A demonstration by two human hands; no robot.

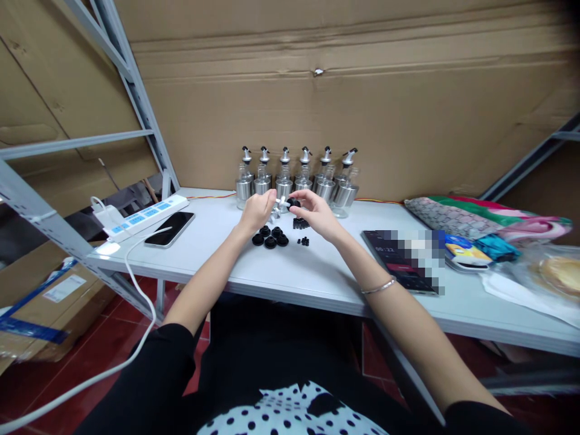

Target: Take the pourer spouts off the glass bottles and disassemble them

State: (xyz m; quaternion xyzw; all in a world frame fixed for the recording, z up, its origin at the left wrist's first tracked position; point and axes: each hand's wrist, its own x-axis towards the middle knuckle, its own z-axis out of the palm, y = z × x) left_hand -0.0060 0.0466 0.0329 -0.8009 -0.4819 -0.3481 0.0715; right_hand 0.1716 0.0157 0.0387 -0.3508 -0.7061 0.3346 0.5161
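Note:
My right hand pinches a round black cap in front of the bottles. Close to its left, my left hand is closed on a small white piece, which points toward the cap. Whether the two parts touch is too small to tell. Several black stoppers lie on the white table just below my hands. Tiny black parts sit under my right hand, with a smaller group nearer the front edge. Behind stand glass and steel bottles, the back row topped with pour spouts.
At the left are a power strip and a phone with a white cable. To the right lie a larger device showing a timer, a patterned cloth and plastic-wrapped food. Cardboard stands behind.

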